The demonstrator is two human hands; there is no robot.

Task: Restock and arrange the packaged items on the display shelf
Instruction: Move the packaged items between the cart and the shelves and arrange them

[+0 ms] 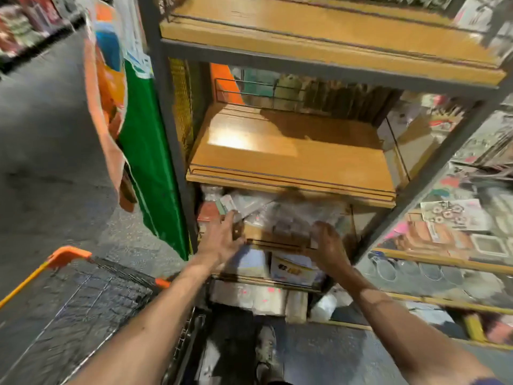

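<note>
Both hands reach into a low tier of the display shelf unit (305,64), where clear-wrapped packets (277,215) lie piled.

A bare wooden shelf board (291,162) juts out directly above the packets and shades them, and a thin wire rail (280,241) runs along the tier's front edge between the two hands. The left hand (222,240) has its fingers stretched out against a packet at the pile's left end. The right hand (327,243) lies on the pile's right end, too blurred to tell whether it grips. The tier below holds a white box with yellow print (294,269), and the bottom tier holds wrapped packs (249,297). A wire shopping cart (69,254) with orange trim stands at the left, green and orange bags (144,134) hang beside the unit, and a crowded rack (449,218) adjoins on the right.
</note>
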